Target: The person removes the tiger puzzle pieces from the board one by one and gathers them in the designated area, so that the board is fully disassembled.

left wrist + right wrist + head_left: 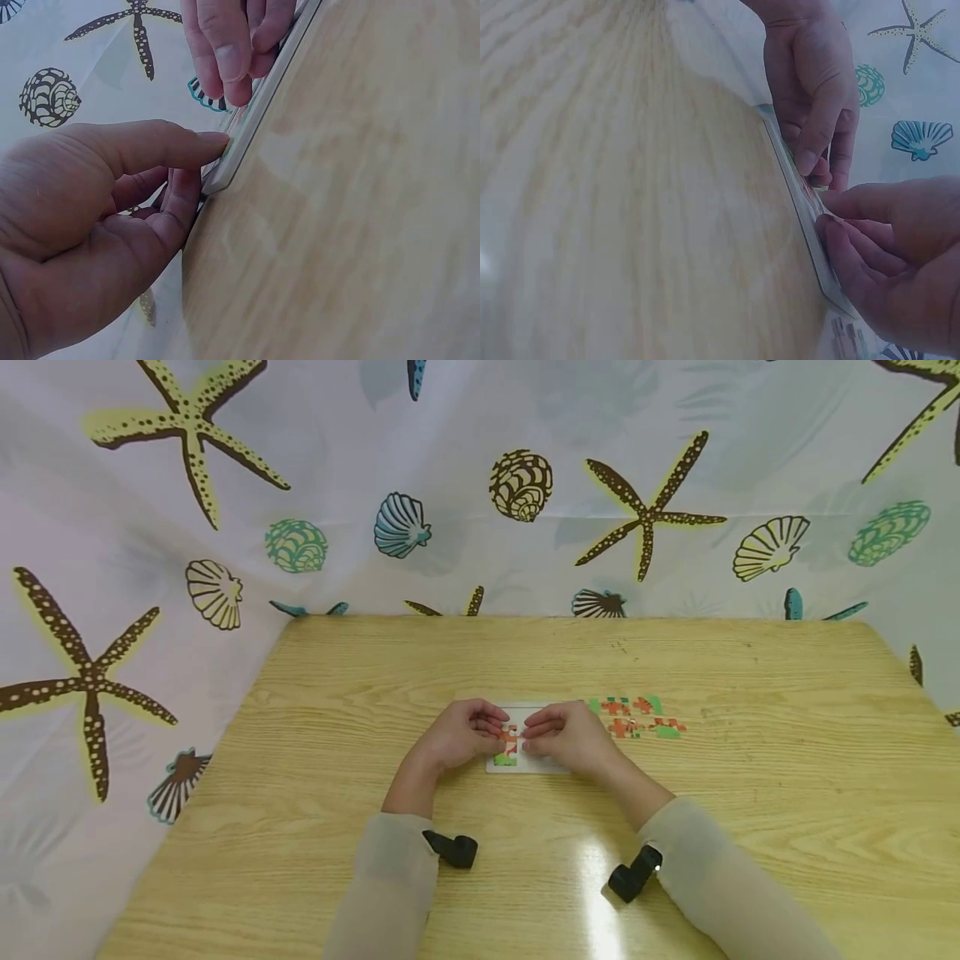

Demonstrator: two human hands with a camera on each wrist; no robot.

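Note:
A jigsaw puzzle board [543, 764] with a pale frame lies on the table, a green and red puzzle piece [506, 760] at its left side. My left hand [459, 735] bends over the left edge, its thumb touching the board in the left wrist view; whether it pinches anything is hidden. From the right, my right hand [572, 737] brings thumb and fingertips together low over the board, at a puzzle piece mostly hidden by the fingers. Orange-red puzzle pieces [511, 735] show between the two hands.
Several loose orange and green puzzle pieces [632, 718] lie in two rows right of the board, partly behind my right hand. The wooden table [360, 693] ends at a white curtain [465, 560] printed with shells and starfish. A black camera [454, 850] sits on each wrist.

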